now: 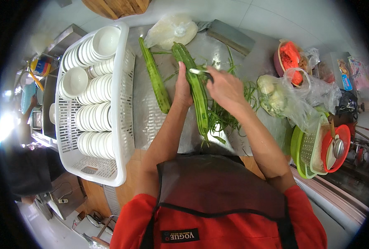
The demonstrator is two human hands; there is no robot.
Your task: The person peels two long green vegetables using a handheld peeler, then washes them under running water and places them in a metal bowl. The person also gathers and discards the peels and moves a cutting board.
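My left hand (183, 86) grips a long green ridged luffa (199, 101) from its left side, with the thumb lying along it. The luffa is tilted, its lower end towards me, and pale stripes show where skin is off. In my right hand (227, 90) is a vegetable peeler (197, 71), its white head against the luffa's upper half and its dark handle mostly hidden by my fingers. A second luffa (154, 76), with light striped sides, lies left of my left hand. Green peelings (223, 116) are heaped below my right hand on the metal tabletop (153, 130).
A white plastic basket (123, 124) of stacked bowls and plates borders the left side. Behind are a tied bag (173, 31) and a grey block (231, 35). A bagged vegetable (270, 93), a pink bowl (277, 63) and colanders (299, 152) stand right. Another person (25, 168) is at far left.
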